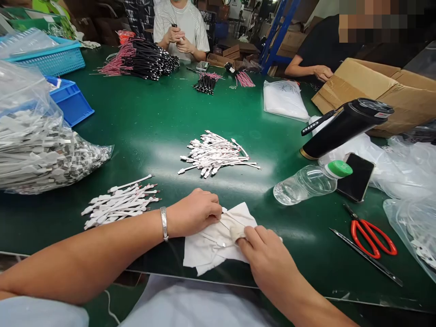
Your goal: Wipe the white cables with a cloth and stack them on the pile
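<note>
A white cloth (200,256) lies at the table's front edge, with thin white cables (222,244) on it. My left hand (197,212) is closed at the cloth's upper left, its fingertips pinching the end of a white cable. My right hand (269,254) is closed at the cloth's right side, gripping a small cream-coloured folded cloth (237,232) against the cables. Its lower fingers are partly hidden. Beyond my hands sits a loose pile of short white cables (216,153). Another bundle of white cables (122,202) lies beside my left forearm.
At right are a clear bottle (303,184), black flask (344,129), phone (357,176), red-handled scissors (371,236), tweezers (366,256) and cardboard box (374,91). A large bag of cables (44,150) and blue bin (73,102) stand left. Two people work across the table near black cables (146,59).
</note>
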`<state>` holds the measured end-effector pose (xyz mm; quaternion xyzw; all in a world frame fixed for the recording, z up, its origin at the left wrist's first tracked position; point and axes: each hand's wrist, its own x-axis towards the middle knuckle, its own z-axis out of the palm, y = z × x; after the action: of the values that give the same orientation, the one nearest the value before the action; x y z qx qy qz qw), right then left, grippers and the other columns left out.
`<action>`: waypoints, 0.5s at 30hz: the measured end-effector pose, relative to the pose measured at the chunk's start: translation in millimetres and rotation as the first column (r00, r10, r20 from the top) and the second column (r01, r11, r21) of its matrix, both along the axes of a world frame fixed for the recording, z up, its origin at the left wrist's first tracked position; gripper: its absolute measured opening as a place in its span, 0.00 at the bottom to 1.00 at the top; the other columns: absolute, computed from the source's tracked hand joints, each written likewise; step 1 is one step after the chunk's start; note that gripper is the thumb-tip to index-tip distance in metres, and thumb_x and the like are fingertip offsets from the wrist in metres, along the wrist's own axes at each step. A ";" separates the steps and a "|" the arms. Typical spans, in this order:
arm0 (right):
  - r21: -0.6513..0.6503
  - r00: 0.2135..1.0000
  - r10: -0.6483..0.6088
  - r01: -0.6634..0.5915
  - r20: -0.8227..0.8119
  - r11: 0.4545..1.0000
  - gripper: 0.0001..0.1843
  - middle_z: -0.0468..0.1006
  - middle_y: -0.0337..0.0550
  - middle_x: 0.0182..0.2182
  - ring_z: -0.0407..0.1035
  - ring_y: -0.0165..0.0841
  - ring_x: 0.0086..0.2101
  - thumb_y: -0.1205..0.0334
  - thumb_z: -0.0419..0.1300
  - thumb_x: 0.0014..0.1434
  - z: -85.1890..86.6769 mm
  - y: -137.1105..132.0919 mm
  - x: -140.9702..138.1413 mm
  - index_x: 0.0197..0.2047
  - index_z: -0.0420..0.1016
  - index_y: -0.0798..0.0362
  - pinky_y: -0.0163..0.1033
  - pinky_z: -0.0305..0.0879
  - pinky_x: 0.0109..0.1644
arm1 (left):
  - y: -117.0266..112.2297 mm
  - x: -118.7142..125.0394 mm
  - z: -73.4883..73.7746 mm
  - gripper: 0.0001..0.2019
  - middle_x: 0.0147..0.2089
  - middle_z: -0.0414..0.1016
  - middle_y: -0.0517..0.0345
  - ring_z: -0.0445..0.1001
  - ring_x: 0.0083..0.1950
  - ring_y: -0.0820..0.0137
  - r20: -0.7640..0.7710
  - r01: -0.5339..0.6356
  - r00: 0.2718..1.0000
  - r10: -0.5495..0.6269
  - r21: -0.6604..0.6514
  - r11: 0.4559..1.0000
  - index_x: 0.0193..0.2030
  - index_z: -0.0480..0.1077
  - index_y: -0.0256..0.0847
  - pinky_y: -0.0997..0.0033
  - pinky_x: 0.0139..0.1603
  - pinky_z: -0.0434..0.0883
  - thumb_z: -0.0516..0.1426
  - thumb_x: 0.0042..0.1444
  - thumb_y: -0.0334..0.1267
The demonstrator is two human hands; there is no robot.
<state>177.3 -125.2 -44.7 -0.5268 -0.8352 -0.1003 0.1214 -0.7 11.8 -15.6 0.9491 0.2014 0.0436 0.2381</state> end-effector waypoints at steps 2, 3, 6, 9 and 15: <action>0.023 0.998 -0.011 0.010 0.055 1.000 0.14 0.67 0.45 0.26 0.53 0.34 0.27 0.78 0.49 0.50 -0.5 -15.5 7.7 0.31 0.73 0.55 0.41 0.44 0.30 | 0.4 0.6 0.6 0.06 0.34 0.71 0.58 0.69 0.38 0.71 -0.012 0.011 1.000 -0.011 -0.009 1.000 0.31 0.72 0.40 0.70 0.43 0.58 0.55 0.56 0.30; 0.036 0.997 -0.023 0.020 0.073 0.999 0.15 0.68 0.47 0.28 0.53 0.35 0.28 0.79 0.48 0.50 -0.5 -22.1 11.1 0.32 0.73 0.56 0.41 0.44 0.30 | 0.5 0.8 0.7 0.06 0.34 0.71 0.58 0.69 0.38 0.71 -0.016 0.017 1.000 -0.017 -0.012 1.000 0.30 0.72 0.39 0.70 0.43 0.58 0.55 0.55 0.30; 0.032 0.997 -0.040 0.038 0.072 0.999 0.17 0.70 0.47 0.31 0.55 0.35 0.29 0.80 0.47 0.50 0.2 -33.6 17.3 0.35 0.73 0.56 0.41 0.47 0.31 | 0.3 0.5 0.3 0.06 0.34 0.71 0.58 0.69 0.38 0.71 -0.017 0.014 1.000 -0.014 -0.014 1.000 0.30 0.72 0.39 0.69 0.43 0.58 0.55 0.56 0.29; -0.042 0.995 -0.098 0.097 -0.018 0.994 0.19 0.70 0.45 0.31 0.57 0.34 0.29 0.79 0.46 0.53 0.6 -36.1 21.4 0.38 0.73 0.53 0.39 0.50 0.32 | -0.4 -1.7 -0.8 0.06 0.35 0.72 0.58 0.69 0.39 0.71 -0.003 -0.005 1.000 0.005 -0.027 1.000 0.32 0.73 0.40 0.69 0.44 0.58 0.54 0.56 0.30; -0.022 0.929 -0.325 0.327 -0.178 0.945 0.15 0.70 0.48 0.36 0.62 0.35 0.34 0.72 0.46 0.61 -0.3 -46.5 36.4 0.44 0.71 0.56 0.39 0.58 0.36 | -2.2 -4.5 -6.9 0.05 0.38 0.73 0.58 0.69 0.41 0.70 0.062 -0.052 0.997 0.055 -0.049 0.997 0.40 0.71 0.41 0.70 0.44 0.60 0.55 0.58 0.33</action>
<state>213.7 -171.7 -45.0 -0.6646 -0.7214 -0.0745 0.1798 -5.1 9.5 -22.5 0.9356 0.2200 0.0751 0.2656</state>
